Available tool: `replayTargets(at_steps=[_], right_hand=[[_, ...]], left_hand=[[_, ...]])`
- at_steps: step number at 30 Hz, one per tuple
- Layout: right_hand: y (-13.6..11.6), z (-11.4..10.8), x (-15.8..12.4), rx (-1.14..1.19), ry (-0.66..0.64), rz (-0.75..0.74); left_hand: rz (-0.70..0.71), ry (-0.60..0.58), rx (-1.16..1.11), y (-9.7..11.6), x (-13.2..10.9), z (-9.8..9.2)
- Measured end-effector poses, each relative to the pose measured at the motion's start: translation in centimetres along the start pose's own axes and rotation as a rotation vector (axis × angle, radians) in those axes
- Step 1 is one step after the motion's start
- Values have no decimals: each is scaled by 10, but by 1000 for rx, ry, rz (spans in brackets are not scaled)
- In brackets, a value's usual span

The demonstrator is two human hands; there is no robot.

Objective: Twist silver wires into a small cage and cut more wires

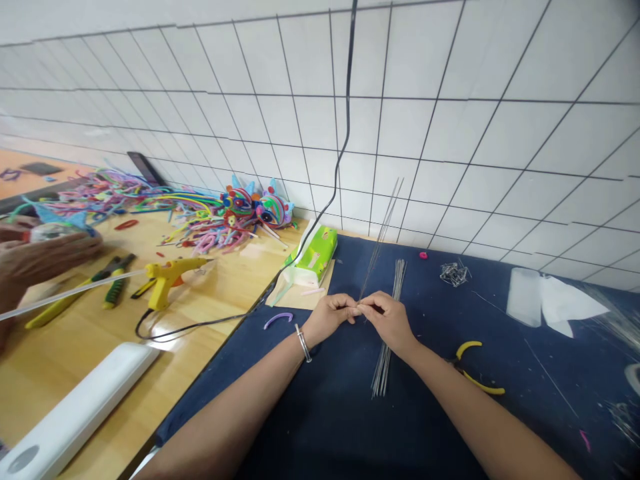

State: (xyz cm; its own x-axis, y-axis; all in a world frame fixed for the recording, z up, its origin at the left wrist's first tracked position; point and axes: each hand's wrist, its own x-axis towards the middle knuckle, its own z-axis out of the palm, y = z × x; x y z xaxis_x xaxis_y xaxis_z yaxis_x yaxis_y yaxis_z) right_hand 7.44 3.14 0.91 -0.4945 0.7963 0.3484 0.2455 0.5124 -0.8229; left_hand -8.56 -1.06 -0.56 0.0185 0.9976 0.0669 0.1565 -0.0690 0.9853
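Note:
Over the dark blue cloth, my left hand and my right hand meet fingertip to fingertip. Both are closed in a pinch on the lower ends of a few thin metal wires, which rise up and away toward the wall. The exact ends are hidden by my fingers. Beneath my right hand lies a bundle of straight wires on the cloth, partly covered by the hand. Right of my right forearm rest yellow-handled pliers. A silver bracelet sits on my left wrist.
A green tissue pack stands ahead left, with a black cable hanging past it. On the wooden table are a yellow glue gun, colourful pipe cleaners and a white bar. Another person's hand works far left. Small bent wires lie right.

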Motion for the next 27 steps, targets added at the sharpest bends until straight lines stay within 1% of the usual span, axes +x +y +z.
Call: replayTargets(at_steps=[6,8,12,15,17,20,27], right_hand=[[-4,-1,0,-8,-19,-20],[-7,-5,2,-20,-21,-33],[-7,-17,7,-44,43,-18],[-2,-24,9,-36,93,23],[2,-26,8,-41,100,22],[7,-25,6,-79,92,-24],[13,-27,3,-174,99,-56]], left_hand=[[10,-13,15,-1,-1,0],[11,9,-4,1,-1,0],[6,109,-140,9,-1,0],[-13,121,-186,14,-2,1],[-29,113,-170,14,-2,1],[-36,112,-123,14,-2,2],[81,124,88,10,0,1]])
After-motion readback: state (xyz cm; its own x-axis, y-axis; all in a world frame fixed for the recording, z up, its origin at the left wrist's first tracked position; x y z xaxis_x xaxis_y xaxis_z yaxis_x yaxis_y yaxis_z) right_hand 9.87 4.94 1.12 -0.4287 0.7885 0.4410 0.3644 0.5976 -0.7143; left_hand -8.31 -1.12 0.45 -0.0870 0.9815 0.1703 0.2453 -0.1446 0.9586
